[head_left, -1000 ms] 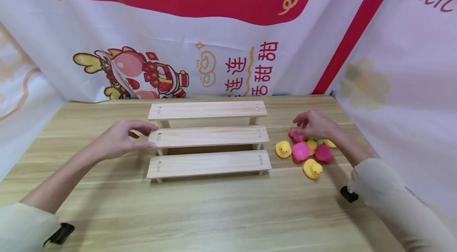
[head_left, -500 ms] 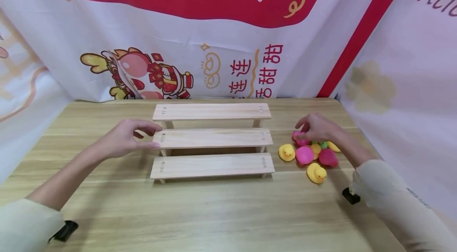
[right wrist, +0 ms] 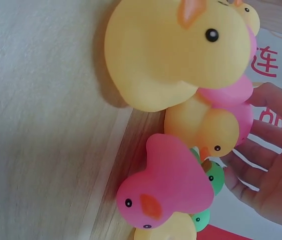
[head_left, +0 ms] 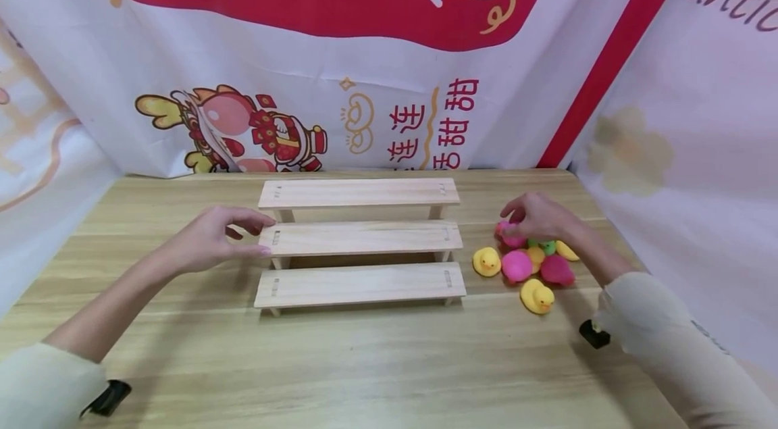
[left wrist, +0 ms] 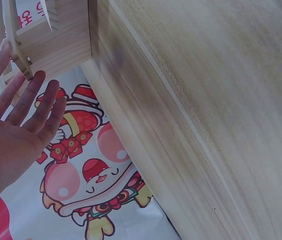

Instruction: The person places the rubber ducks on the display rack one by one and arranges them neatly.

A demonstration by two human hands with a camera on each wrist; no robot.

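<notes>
A three-tier wooden stand (head_left: 361, 238) is on the table. My left hand (head_left: 206, 240) holds the left end of its middle tier, index finger at the back corner and thumb at the front. In the left wrist view the fingers (left wrist: 32, 100) are nearly straight beside the stand's end. To the stand's right, my right hand (head_left: 537, 218) pinches a pink rubber duck (head_left: 509, 234) that is still among the other ducks. In the right wrist view that pink duck (right wrist: 225, 105) is partly hidden behind yellow ones, the fingers at its far side.
Around the right hand are yellow ducks (head_left: 537, 296), more pink ducks (head_left: 516, 265) and green ones (right wrist: 213, 177). One yellow duck (head_left: 486, 261) sits nearest the stand. Printed cloth (head_left: 365, 57) hangs along the table's back and sides.
The head view has shifted slightly. Both hands keep their places at the stand and the pink duck, and no object has visibly moved.
</notes>
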